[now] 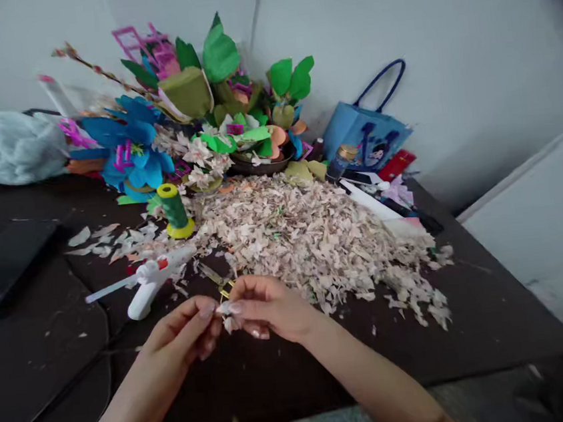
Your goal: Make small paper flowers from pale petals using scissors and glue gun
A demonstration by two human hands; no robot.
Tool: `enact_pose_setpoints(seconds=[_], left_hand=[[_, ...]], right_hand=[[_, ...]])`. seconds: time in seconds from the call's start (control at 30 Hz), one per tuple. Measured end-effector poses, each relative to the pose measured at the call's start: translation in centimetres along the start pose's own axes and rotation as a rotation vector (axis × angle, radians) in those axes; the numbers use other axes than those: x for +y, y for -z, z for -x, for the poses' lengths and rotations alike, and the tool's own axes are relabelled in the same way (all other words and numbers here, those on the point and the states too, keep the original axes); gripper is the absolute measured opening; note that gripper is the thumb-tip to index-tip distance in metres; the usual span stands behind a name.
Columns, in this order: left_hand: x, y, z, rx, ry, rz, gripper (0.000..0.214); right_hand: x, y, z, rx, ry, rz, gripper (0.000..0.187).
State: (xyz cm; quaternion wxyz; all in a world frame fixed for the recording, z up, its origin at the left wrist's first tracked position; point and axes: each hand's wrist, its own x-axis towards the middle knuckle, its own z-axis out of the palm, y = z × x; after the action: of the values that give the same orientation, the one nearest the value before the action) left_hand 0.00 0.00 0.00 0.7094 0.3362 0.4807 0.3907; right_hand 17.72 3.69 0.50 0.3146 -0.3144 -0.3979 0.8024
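Observation:
My left hand (pixel 186 335) and my right hand (pixel 264 310) meet fingertip to fingertip over the dark table (pixel 288 371), both pinched on a small pale paper petal piece (pixel 226 314). Just beyond my fingers lie small scissors (pixel 218 281). A large heap of pale paper petals (pixel 309 238) spreads behind and to the right of my hands. A white glue gun (pixel 150 278) lies to the left of my left hand.
A green thread spool (pixel 175 210) stands behind the glue gun. Bright paper flowers and leaves (pixel 191 120) crowd the back, beside a blue bag (pixel 368 131), a small jar (pixel 341 161) and a pale cloth (pixel 8 149). A dark flat object (pixel 5 263) lies left.

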Motion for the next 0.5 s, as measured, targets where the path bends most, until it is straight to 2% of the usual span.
enact_pose_setpoints(seconds=[0.13, 0.23, 0.37, 0.5], left_hand=[[0.2, 0.1, 0.0, -0.015, -0.065, -0.087, 0.03], [0.2, 1.0, -0.1, -0.001, -0.12, -0.227, 0.029], [0.0, 2.9, -0.2, 0.059, -0.209, -0.532, 0.028], [-0.6, 4.2, -0.2, 0.189, -0.324, -0.894, 0.029]], right_hand=[[-0.2, -0.2, 0.1, -0.009, -0.01, -0.034, 0.02], [-0.4, -0.1, 0.1, -0.014, 0.003, -0.041, 0.018], [-1.2, 0.5, 0.4, 0.0, 0.047, -0.039, 0.016], [-2.2, 1.2, 0.8, 0.031, 0.107, -0.037, 0.013]])
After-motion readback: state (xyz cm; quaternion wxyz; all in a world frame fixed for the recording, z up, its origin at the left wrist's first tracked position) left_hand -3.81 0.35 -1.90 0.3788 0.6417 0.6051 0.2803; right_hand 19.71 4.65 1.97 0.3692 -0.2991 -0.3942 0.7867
